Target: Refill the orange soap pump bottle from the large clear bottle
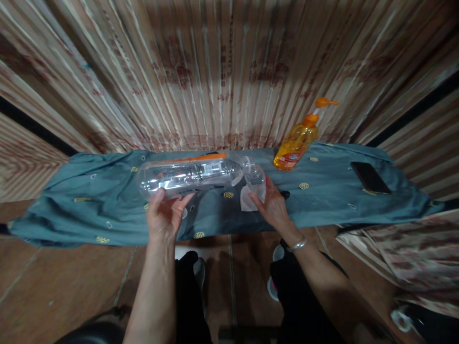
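A large clear plastic bottle with an orange stripe and printed label lies on its side over the cloth. Beneath its base end, my left hand holds it with the fingers along the near side. My right hand grips a clear plastic piece, which looks like a cut-off bottle top. This piece is close against the neck end of the bottle; whether the two are joined I cannot tell. A pale translucent flap hangs by my right fingertips.
On the teal patterned cloth stands an orange pump bottle of yellow liquid. A black phone lies to the right. Behind rises a pleated striped curtain. Brown floor tiles show below the cloth's front edge.
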The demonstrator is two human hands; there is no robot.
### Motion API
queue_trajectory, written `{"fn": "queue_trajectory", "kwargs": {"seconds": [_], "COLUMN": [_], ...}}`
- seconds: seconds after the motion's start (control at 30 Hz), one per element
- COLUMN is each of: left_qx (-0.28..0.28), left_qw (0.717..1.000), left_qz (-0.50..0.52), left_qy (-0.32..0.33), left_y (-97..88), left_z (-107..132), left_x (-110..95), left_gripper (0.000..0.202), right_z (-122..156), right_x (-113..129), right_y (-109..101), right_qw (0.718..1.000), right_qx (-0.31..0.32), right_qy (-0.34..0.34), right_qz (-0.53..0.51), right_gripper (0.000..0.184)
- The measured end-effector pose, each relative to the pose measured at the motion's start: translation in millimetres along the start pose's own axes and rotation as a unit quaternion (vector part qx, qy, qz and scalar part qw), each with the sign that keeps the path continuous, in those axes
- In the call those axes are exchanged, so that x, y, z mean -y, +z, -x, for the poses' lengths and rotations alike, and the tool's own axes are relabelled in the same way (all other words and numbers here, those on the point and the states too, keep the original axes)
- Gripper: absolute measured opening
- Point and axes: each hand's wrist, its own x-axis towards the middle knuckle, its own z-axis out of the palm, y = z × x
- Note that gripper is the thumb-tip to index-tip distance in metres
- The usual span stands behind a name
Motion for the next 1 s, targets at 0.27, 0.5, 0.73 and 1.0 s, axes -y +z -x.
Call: {"fn": "queue_trajectory", "kwargs": {"seconds": [0.27, 0.5, 0.73, 1.0], "left_qx": [-0.006, -0.015, -0.03, -0.007], "left_qw": [1.0, 1.0, 0.999, 1.0], "left_qz": [0.014, 0.02, 0.027, 0.004], "left_qy": [-0.002, -0.006, -0.007, 0.002], "left_y": [-1.0, 0.0, 6.2, 6.2], "left_z": [-0.5, 0.4, 3.4, 3.2], "left_x": [-0.1, -1.6, -5.2, -5.5], "left_gripper": [0.053, 0.054, 0.058, 0.059], "right_z": [0.8, 0.8, -0.2, -0.4], "right_x": [-0.7, -0.8, -2.0, -1.4], "right_y": [1.1, 2.8, 3.0, 2.7], "right_qw": [1.0, 1.0, 1.0, 1.0], "right_qx": [-0.003, -0.008, -0.01, -0.011], "right_qy": [0.004, -0.001, -0.007, 0.001], "right_qz": [-0.006, -0.009, -0.014, -0.023], "right_gripper": [0.083, 0.082, 0.081, 0.079]}}
